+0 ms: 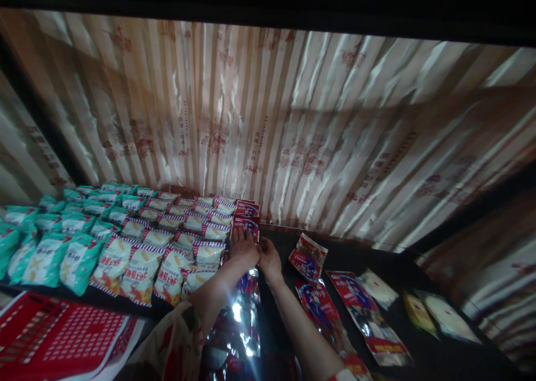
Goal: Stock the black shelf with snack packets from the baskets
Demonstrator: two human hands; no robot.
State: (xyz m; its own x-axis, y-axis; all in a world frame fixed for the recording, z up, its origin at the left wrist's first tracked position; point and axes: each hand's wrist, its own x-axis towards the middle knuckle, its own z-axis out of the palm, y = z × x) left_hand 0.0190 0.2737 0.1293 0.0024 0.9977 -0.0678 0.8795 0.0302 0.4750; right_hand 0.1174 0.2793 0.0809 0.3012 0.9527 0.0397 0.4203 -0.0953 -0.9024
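My left hand [244, 248] lies over the column of red snack packets [246, 223], its fingers stretched flat on the upper ones. Close beside it, at the column's right edge, is my right hand [270, 260]. Its fingers are bent together near my left thumb, and whatever lies between them is hidden. More shiny red and silver packets [238, 325] run down between my forearms, with bright glare on them. Left of my left hand stand rows of white snack bags [195, 222] with striped edges.
Teal snack bags [44, 258] fill the far left. A red plastic basket [62, 336] sits at the lower left. On the black surface to the right lie loose red packets [368, 319], pale packets [450, 316] and a yellow packet [420, 313]. A striped, wrinkled sheet [251, 102] hangs behind.
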